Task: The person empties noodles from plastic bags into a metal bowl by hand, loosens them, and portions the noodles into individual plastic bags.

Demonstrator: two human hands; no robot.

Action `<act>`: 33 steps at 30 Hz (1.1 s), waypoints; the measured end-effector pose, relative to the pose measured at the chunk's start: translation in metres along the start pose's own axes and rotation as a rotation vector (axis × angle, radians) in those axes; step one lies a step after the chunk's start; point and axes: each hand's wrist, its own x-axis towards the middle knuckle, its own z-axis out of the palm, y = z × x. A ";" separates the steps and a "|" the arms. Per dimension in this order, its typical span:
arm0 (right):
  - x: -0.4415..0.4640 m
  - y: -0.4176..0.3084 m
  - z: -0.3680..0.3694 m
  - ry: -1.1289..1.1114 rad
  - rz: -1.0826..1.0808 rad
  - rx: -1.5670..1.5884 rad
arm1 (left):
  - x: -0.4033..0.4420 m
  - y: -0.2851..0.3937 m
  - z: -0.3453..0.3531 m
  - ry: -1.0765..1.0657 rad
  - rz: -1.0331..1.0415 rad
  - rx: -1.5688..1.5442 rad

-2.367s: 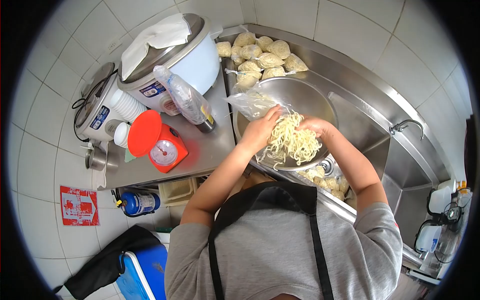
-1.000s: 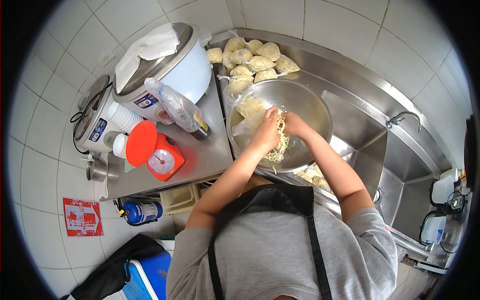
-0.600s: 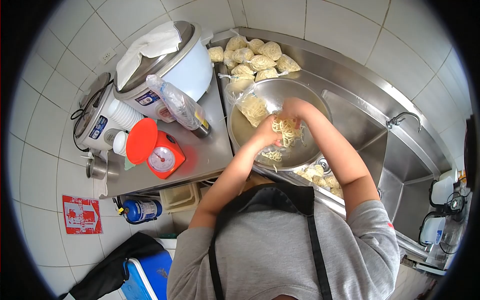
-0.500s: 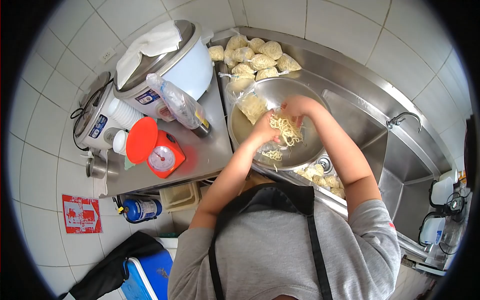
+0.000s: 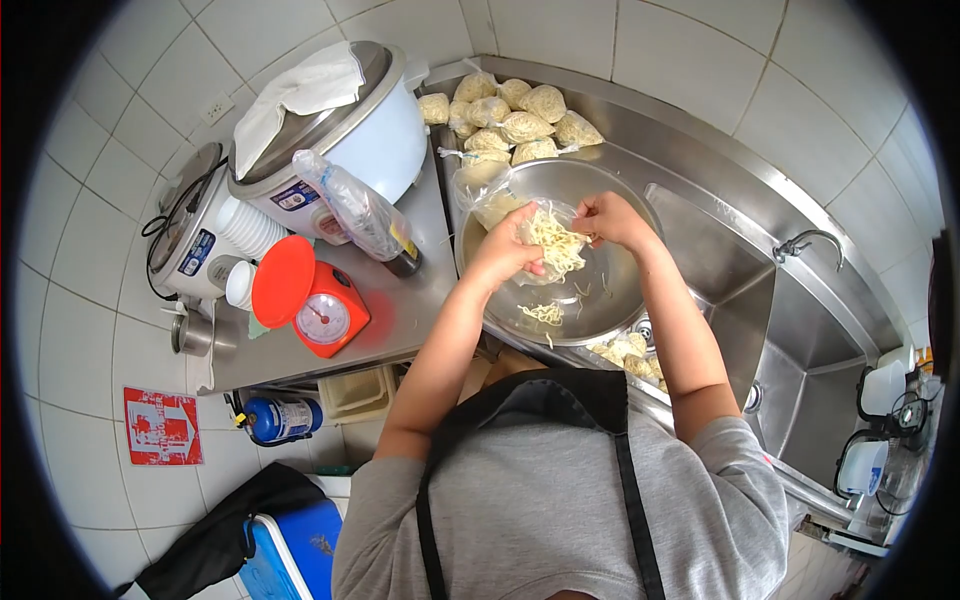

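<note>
Room: white tiled walls curve around the frame; a steel worktop [image 5: 420,300] fills the left of centre, a sink [image 5: 740,270] the right.
Noodle clump: pale strands [image 5: 556,242] in a clear bag [image 5: 532,279], just right of the frame's centre, held up over the steel bowl [image 5: 592,182].
Long axis: slants from upper left to lower right, strands trailing toward the lower right; which way the bag's mouth faces, I cannot tell.
Left grip: the left hand [image 5: 508,250] is curled around the bag's left side, thumb and fingers partly closed on it.
Right grip: the right hand [image 5: 612,218] has its fingers bent inward at the clump's upper right edge; whether they have hold of film or strands, I cannot tell.
Clump to hands: between the 2, against the left palm side.
Bowl contents: 1 small loose heap of noodles [image 5: 543,314] at the lower part, and 1 larger plastic bag of noodles [image 5: 495,207] against the left wall.
Filled bags: a pile [image 5: 522,126] at upper centre; more [image 5: 632,352] below the bowl, in the sink.
Worktop left: red scale [image 5: 330,310], stacked white cups [image 5: 250,232], 2 cookers, the larger [image 5: 385,150] topped by a white cloth [image 5: 300,95].
</note>
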 end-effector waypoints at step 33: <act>0.118 0.122 0.024 -0.002 0.006 -0.686 | -0.022 -0.023 -0.031 0.410 0.436 0.805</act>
